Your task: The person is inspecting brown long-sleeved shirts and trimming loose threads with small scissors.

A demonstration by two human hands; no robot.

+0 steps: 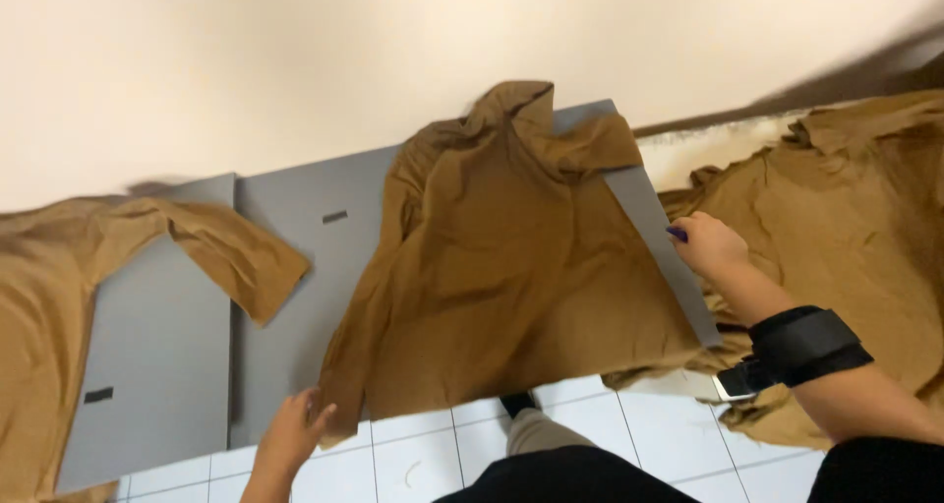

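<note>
**Brown shirt spread on a grey folding board**

A brown shirt [501, 267] lies spread over the middle and right panels of a grey folding board [295, 267], collar toward the wall and hem at the board's near edge. The left hand [293, 432] sits at the near edge, its grip closed on the shirt's lower left hem corner. The right hand [710, 244] rests at the board's right edge, fingers curled around the edge of the right panel just beside the shirt; a black strap [804, 346] wraps that forearm.

Two small dark rectangular labels mark the board: one [335, 216] on the middle panel near its far edge, one [98, 395] on the left panel near its near edge.

A second brown garment [59, 296] drapes over the board's left edge, a sleeve reaching across the left panel. A heap of brown cloth [846, 228] lies just past the right edge. Bare grey shows between the two garments. White floor tiles [413, 459] run along the near side.
</note>
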